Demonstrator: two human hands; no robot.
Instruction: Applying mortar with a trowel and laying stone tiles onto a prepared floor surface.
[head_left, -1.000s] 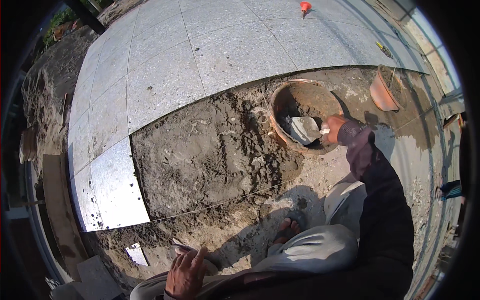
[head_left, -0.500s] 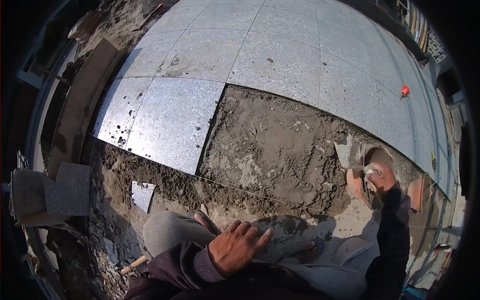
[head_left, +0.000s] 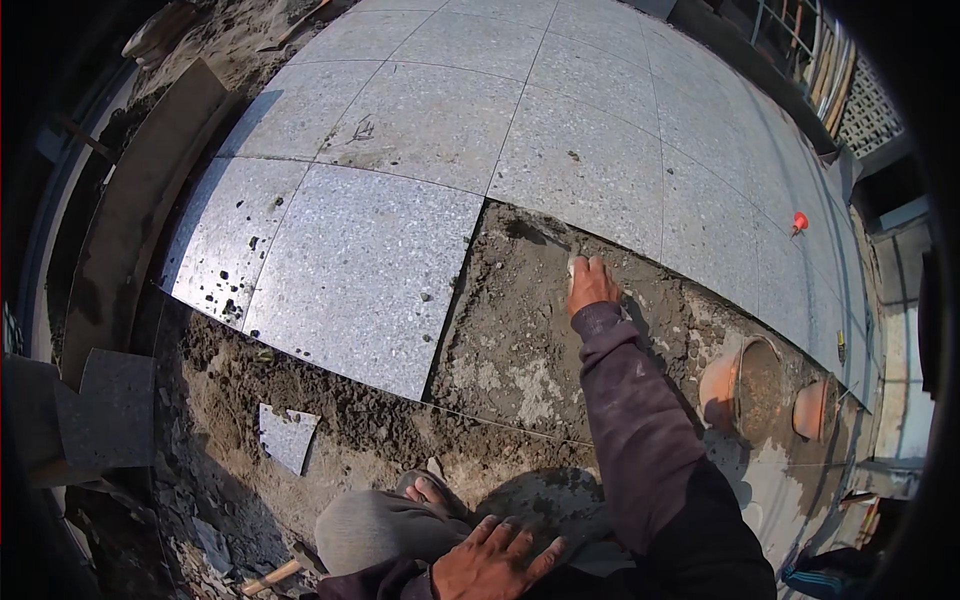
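Observation:
My right hand [head_left: 592,283] is closed round the pale handle of a trowel. The trowel's blade [head_left: 540,232] lies low at the far edge of the wet mortar bed [head_left: 525,310], close to the corner between laid tiles. My left hand [head_left: 490,562] rests by my bent knee with its fingers spread, holding nothing. Left of the mortar lies a speckled grey tile [head_left: 365,270], with crumbs on its surface. An orange bucket [head_left: 715,392] with gritty material inside stands right of my forearm, and a smaller orange container [head_left: 806,410] sits beyond it.
Speckled paving [head_left: 590,130] spreads across the far side, with a red cone-shaped piece [head_left: 799,222] on it. A string line [head_left: 520,428] runs along the near edge of the bed. A broken tile piece [head_left: 288,440] and a wooden handle [head_left: 272,578] lie at the left.
My right hand has carried the trowel from the orange bucket leftward and away to the mortar's far edge. My left hand stays by the knee. The view has shifted.

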